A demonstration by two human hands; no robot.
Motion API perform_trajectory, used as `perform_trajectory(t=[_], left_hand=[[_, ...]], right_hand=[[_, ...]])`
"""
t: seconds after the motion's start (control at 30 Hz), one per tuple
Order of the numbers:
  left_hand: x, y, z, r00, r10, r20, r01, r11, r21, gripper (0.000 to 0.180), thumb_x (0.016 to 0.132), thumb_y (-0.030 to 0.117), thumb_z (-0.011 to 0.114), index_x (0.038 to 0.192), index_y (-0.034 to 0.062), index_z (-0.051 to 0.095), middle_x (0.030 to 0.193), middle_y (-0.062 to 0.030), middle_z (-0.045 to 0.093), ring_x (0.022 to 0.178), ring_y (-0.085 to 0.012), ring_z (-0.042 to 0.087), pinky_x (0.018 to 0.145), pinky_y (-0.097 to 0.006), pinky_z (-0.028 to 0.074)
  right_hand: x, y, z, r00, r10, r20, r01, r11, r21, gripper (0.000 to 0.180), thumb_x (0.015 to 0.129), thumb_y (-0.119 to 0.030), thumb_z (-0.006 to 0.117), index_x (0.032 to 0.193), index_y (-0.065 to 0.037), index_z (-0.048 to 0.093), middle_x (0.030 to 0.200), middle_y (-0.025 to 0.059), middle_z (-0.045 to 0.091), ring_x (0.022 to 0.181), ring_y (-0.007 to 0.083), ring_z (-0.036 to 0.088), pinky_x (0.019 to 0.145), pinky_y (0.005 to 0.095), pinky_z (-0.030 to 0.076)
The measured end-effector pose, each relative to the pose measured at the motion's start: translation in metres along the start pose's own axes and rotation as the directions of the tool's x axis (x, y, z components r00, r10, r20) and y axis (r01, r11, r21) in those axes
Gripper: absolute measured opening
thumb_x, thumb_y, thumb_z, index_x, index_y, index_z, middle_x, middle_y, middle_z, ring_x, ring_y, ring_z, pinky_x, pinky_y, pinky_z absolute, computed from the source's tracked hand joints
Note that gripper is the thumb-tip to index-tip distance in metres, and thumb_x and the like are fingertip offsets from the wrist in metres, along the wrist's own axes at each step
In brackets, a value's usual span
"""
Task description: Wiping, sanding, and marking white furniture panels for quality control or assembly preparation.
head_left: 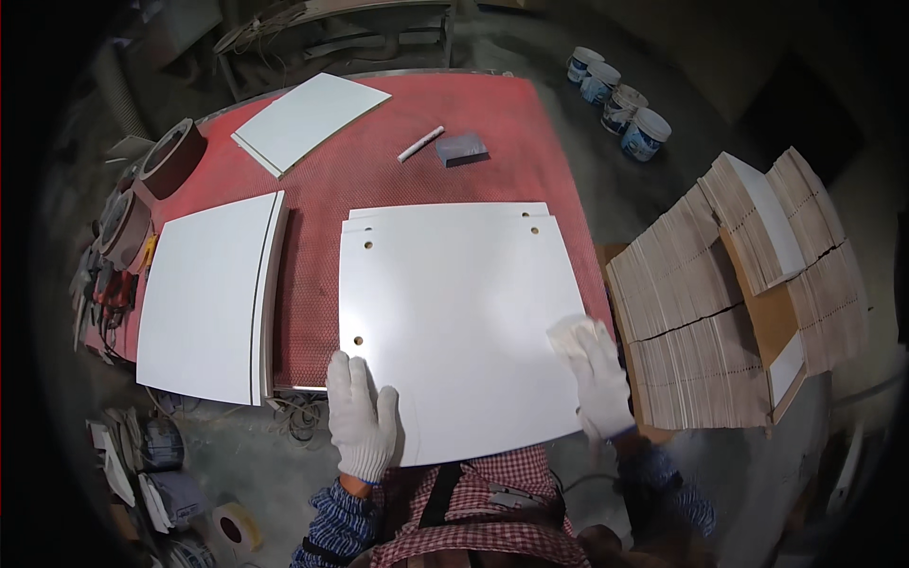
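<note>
Here, both gloved hands lie on a white board (pixel 454 322) on the red table (pixel 379 180): the left hand (pixel 362 417) flat and open at its near-left corner, the right hand (pixel 598 379) pressing a white cloth (pixel 571 333) at its right edge.

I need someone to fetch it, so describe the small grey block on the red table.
On the red table, look at the far end, beyond the big white panel. The grey block lies beside a white marker; it is the only dark, squat thing there.
</note>
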State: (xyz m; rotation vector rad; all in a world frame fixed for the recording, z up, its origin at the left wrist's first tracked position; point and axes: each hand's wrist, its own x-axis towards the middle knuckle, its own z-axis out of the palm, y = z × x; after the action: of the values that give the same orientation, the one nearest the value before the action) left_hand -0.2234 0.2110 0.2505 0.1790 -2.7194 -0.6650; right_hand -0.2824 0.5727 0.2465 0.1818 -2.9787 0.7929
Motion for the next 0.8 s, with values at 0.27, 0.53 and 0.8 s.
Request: perform_trajectory(t=[0.27, 0.53, 0.8], left_hand=[[-0.059, 0.028, -0.052, 0.75, -0.636, 0.182, 0.659, 0.694, -0.29, 0.078, 0.091, 0.023, 0.068, 0.156, -0.0006, 0.032, 0.146, -0.0296, 0.051, 0.131, -0.0387, 0.054, 0.11, -0.043, 0.042], [-0.094, -0.019, -0.022, 0.618, -0.758, 0.21, 0.783, 0.569, -0.251, 0.045, 0.103, 0.038, 0.057, 0.093, -0.0048, 0.066, 0.076, -0.009, 0.065, 0.072, -0.0159, 0.057, 0.069, -0.034, 0.049], [-0.108, -0.038, 0.003, 0.744, -0.668, -0.003, 0.605, 0.677, -0.418, 0.048, 0.106, 0.04, 0.053, 0.086, -0.0032, 0.059, 0.071, -0.0041, 0.057, 0.067, -0.012, 0.051, 0.059, -0.03, 0.043]], right_hand=[[-0.113, -0.028, -0.02, 0.903, 0.427, -0.041, -0.324, 0.742, 0.588, 0.042, 0.105, -0.017, 0.048, 0.142, 0.003, 0.052, 0.132, 0.014, 0.06, 0.115, 0.0198, 0.059, 0.1, 0.0322, 0.048], [-0.123, -0.027, -0.014, 0.887, 0.461, 0.004, -0.406, 0.777, 0.481, 0.048, 0.098, -0.01, 0.048, 0.144, 0.003, 0.049, 0.128, 0.0125, 0.06, 0.104, 0.0181, 0.06, 0.087, 0.0308, 0.051], [-0.132, 0.004, 0.027, 0.87, 0.483, -0.095, -0.331, 0.717, 0.613, 0.05, 0.097, -0.008, 0.051, 0.145, 0.006, 0.044, 0.104, 0.0074, 0.058, 0.09, 0.0127, 0.056, 0.076, 0.0265, 0.049]])
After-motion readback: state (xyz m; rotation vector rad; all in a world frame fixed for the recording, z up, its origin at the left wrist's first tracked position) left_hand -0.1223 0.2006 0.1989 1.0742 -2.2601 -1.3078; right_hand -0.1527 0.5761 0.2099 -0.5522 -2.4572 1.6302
